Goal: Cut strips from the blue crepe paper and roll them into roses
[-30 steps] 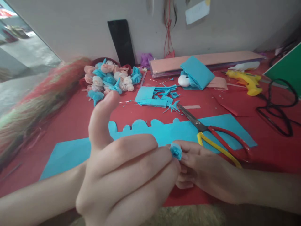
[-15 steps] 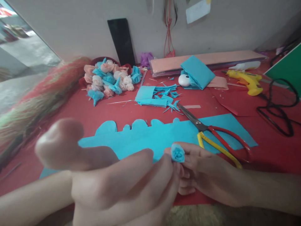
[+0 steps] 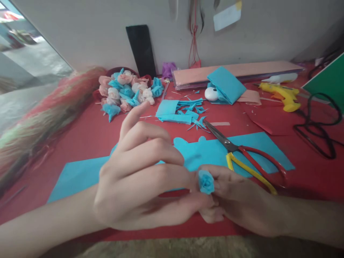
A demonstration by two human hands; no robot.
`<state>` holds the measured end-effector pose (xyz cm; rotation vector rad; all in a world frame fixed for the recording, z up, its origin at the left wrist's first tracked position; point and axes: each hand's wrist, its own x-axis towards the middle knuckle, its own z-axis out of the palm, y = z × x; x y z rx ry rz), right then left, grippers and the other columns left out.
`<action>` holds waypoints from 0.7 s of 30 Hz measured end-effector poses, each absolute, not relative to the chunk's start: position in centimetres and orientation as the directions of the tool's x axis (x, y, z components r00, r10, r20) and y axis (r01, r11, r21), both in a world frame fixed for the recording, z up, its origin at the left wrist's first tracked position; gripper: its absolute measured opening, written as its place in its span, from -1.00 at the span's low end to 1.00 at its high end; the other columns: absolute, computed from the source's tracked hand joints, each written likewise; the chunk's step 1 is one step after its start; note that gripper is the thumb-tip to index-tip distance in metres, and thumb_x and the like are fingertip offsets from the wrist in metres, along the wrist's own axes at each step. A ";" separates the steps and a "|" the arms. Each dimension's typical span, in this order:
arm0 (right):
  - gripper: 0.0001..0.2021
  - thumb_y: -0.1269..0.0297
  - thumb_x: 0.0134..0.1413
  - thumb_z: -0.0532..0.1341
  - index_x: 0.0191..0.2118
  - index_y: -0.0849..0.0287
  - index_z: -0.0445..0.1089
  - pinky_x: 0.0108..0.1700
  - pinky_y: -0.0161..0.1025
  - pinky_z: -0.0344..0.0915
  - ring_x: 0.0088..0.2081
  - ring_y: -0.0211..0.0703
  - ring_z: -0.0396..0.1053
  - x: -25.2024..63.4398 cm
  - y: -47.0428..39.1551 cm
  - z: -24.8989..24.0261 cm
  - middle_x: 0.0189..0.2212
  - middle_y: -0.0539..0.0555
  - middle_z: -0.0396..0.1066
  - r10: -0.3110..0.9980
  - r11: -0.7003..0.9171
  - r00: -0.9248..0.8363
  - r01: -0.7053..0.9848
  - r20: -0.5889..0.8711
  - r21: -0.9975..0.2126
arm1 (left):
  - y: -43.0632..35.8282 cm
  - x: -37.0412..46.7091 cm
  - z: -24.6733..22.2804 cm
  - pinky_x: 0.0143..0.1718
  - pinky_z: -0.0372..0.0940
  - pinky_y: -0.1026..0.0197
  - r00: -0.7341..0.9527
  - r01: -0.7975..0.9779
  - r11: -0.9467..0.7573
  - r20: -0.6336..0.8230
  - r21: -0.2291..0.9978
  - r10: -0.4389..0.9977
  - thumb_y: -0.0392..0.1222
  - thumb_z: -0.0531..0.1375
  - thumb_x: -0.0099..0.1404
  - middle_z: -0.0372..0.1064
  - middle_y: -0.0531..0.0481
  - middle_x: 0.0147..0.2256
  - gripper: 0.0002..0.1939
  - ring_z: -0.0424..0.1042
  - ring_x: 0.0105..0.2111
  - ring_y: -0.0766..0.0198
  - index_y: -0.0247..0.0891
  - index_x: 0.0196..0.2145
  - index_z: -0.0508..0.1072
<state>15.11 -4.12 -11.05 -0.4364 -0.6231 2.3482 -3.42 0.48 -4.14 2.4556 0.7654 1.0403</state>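
A small blue crepe paper flower [image 3: 206, 182] sits between my two hands, its rolled centre facing the camera. My right hand [image 3: 242, 199] pinches it from the right. My left hand [image 3: 145, 179] grips it from the left between thumb and index finger, with the little finger raised. Under my hands lies a blue crepe paper sheet [image 3: 80, 175] with several rounded shapes along its far edge, partly hidden by my left hand. Scissors [image 3: 228, 145] with one red and one yellow handle rest on the sheet, blades pointing away to the left.
Several finished paper flowers [image 3: 126, 89] are heaped at the back left. Cut blue paper strips [image 3: 178, 113] lie mid-table. A folded blue paper packet [image 3: 228, 84], a yellow glue gun [image 3: 281, 93] and its black cord [image 3: 309, 129] are at right. A bristly bundle [image 3: 53, 104] lines the left edge.
My left hand has turned over: its thumb, raised before, now comes in under the flower, and its other fingers lie above. The flower shows its front more fully. My right hand has barely moved.
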 end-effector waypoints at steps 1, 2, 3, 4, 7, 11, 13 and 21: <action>-0.78 0.16 0.06 0.30 -0.40 0.21 0.34 -0.51 -0.44 0.01 -0.58 -0.44 0.04 15.1 -4.1 -11.0 -0.55 -0.09 0.15 0.676 -0.662 -0.724 -0.514 -0.139 -0.545 | 0.4 -3.6 -4.3 0.25 -0.05 0.02 0.618 0.338 -0.841 0.575 0.422 0.536 -0.11 0.40 0.01 0.38 0.25 -0.57 -0.81 0.34 -0.44 0.32 -0.06 -0.50 0.43; -0.79 0.17 0.05 0.31 -0.39 0.21 0.36 -0.51 -0.43 0.00 -0.58 -0.44 0.03 15.1 -4.1 -11.0 -0.55 -0.09 0.15 0.679 -0.657 -0.722 -0.515 -0.136 -0.551 | 0.4 -3.7 -4.5 0.23 0.00 0.03 0.657 0.333 -0.884 0.592 0.327 0.467 -0.12 0.38 0.05 0.40 0.24 -0.55 -0.82 0.35 -0.43 0.32 -0.07 -0.46 0.42; -0.79 0.17 0.05 0.31 -0.39 0.20 0.37 -0.51 -0.43 0.00 -0.58 -0.44 0.02 15.0 -4.1 -11.1 -0.55 -0.10 0.15 0.681 -0.654 -0.720 -0.516 -0.133 -0.553 | 0.4 -3.9 -4.6 0.21 0.04 0.02 0.684 0.330 -0.909 0.600 0.254 0.416 -0.12 0.36 0.08 0.40 0.24 -0.54 -0.83 0.36 -0.42 0.32 -0.08 -0.44 0.41; -0.80 0.17 0.04 0.31 -0.39 0.19 0.37 -0.51 -0.43 0.00 -0.58 -0.43 0.01 15.0 -4.1 -11.1 -0.54 -0.10 0.14 0.681 -0.652 -0.720 -0.517 -0.129 -0.555 | 0.3 -4.0 -4.8 0.20 0.06 0.03 0.699 0.329 -0.919 0.598 0.217 0.392 -0.11 0.35 0.10 0.40 0.23 -0.53 -0.82 0.36 -0.41 0.31 -0.09 -0.43 0.39; -0.81 0.16 0.05 0.31 -0.38 0.16 0.39 -0.50 -0.42 0.00 -0.58 -0.42 0.00 15.0 -4.1 -11.3 -0.56 -0.11 0.13 0.680 -0.653 -0.721 -0.514 -0.132 -0.556 | 0.2 -4.1 -5.0 0.20 0.06 0.01 0.710 0.328 -0.928 0.602 0.175 0.364 -0.10 0.33 0.11 0.39 0.24 -0.55 -0.82 0.35 -0.41 0.32 -0.10 -0.45 0.36; -0.80 0.15 0.05 0.30 -0.40 0.16 0.38 -0.52 -0.42 -0.02 -0.60 -0.41 0.00 15.0 -4.2 -11.3 -0.60 -0.12 0.11 0.674 -0.651 -0.725 -0.494 -0.141 -0.576 | 0.4 -3.7 -4.9 0.19 0.08 0.00 0.699 0.318 -0.927 0.612 0.199 0.371 -0.16 0.30 0.15 0.39 0.23 -0.55 -0.84 0.35 -0.41 0.33 -0.13 -0.48 0.37; -0.77 0.11 0.03 0.31 -0.40 0.17 0.38 -0.53 -0.42 -0.02 -0.60 -0.42 0.02 15.0 -4.3 -11.1 -0.60 -0.12 0.13 0.674 -0.645 -0.725 -0.486 -0.140 -0.590 | 0.5 -3.5 -4.9 0.18 0.07 -0.01 0.711 0.300 -0.921 0.587 0.247 0.389 -0.16 0.31 0.16 0.39 0.23 -0.54 -0.83 0.35 -0.42 0.34 -0.14 -0.47 0.37; -0.77 0.13 0.09 0.28 -0.34 0.21 0.38 -0.47 -0.38 0.03 -0.55 -0.40 0.09 15.6 -3.6 -10.9 -0.53 -0.07 0.21 0.631 -0.584 -0.773 -0.411 -0.072 -0.700 | 0.5 -2.7 -5.5 -0.26 0.24 0.18 0.667 0.127 -0.827 0.570 0.548 0.480 -0.25 0.33 0.13 0.41 0.02 -0.41 -0.80 0.37 -0.38 0.30 -0.29 -0.29 0.42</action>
